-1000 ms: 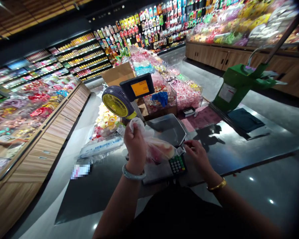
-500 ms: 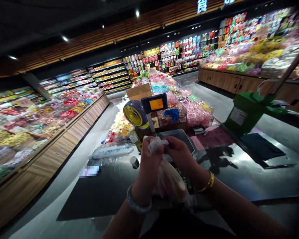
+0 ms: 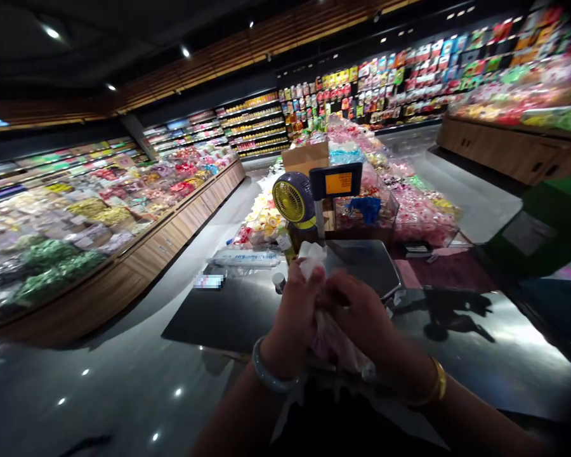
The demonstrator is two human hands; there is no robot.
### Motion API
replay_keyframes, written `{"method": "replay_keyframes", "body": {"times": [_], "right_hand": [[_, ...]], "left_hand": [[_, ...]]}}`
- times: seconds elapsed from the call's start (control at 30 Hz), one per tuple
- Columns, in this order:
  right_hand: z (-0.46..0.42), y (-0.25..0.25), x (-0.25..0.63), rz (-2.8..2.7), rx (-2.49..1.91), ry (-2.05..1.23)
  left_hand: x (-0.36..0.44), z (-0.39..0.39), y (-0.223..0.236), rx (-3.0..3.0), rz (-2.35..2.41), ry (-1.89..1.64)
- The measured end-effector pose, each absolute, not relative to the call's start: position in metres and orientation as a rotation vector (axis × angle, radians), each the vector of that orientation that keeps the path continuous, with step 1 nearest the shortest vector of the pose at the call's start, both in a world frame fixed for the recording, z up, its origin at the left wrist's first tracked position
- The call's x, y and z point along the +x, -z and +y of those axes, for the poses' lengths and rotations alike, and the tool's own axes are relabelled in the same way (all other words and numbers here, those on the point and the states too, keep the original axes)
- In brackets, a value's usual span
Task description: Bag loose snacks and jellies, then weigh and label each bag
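A thin translucent plastic bag [image 3: 333, 339] hangs below my hands, with something pale and pinkish inside that I cannot make out. My left hand [image 3: 297, 311] is closed around the bag's gathered neck, its loose top sticking up above the thumb. Right beside it, my right hand [image 3: 361, 311] has its fingers curled in and pinched on the same bag neck, the fingertips partly hidden. Just beyond the hands lies the steel weighing pan of a scale [image 3: 361, 263], whose display [image 3: 339, 183] glows orange on a post.
A round fan [image 3: 292, 198] stands left of the display. On the counter [image 3: 219, 324] are a small jar [image 3: 278, 282], a flat plastic packet [image 3: 245, 257] and a dark figure-like shape [image 3: 459, 311]. A green box [image 3: 535, 228] stands at right. Bins of wrapped goods [image 3: 423, 209] lie beyond.
My view has swung left, so the counter and shelves sit further right. The right hand has closed in tighter against the left at the bag's neck; the bag hangs lower behind the hands.
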State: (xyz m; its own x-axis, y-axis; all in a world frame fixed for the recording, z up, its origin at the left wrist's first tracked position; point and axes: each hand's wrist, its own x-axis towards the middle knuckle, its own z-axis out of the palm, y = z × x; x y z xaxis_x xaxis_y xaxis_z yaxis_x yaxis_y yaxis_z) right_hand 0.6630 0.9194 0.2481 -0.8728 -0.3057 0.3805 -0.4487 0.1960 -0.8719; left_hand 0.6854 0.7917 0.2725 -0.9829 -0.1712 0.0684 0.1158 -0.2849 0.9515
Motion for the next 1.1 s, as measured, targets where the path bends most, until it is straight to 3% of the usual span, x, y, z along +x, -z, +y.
{"method": "replay_keyframes", "body": {"times": [0.17, 0.3, 0.47, 0.57, 0.7, 0.9, 1.0, 1.1], "right_hand": [[0.922, -0.252, 0.662, -2.094, 0.527, -2.224], [0.912, -0.253, 0.669, -2.063, 0.477, -2.448], [0.888, -0.247, 0.693, -2.274, 0.843, -2.031], [0.875, -0.245, 0.697, -2.434, 0.782, -1.79], [0.858, -0.246, 0.693, -2.582, 0.786, -1.705], [0.826, -0.235, 0.696, -2.655, 1.01, -1.132], [0.807, -0.232, 0.706, -2.575, 0.963, -1.137], [0.78, -0.235, 0.72, -2.551, 0.988, -1.408]], "left_hand": [[0.7, 0.771, -0.269, 0.09, -1.47, 2.628], [0.713, 0.757, -0.266, 0.26, -1.239, 2.607], [0.739, 0.757, -0.261, 0.29, -1.084, 2.591], [0.754, 0.745, -0.256, 0.247, -1.03, 2.626], [0.776, 0.708, -0.257, 0.163, -1.005, 2.51], [0.813, 0.654, -0.263, 0.081, -1.024, 2.528], [0.823, 0.627, -0.26, 0.17, -1.159, 2.432], [0.83, 0.598, -0.255, 0.313, -1.366, 2.388]]}}
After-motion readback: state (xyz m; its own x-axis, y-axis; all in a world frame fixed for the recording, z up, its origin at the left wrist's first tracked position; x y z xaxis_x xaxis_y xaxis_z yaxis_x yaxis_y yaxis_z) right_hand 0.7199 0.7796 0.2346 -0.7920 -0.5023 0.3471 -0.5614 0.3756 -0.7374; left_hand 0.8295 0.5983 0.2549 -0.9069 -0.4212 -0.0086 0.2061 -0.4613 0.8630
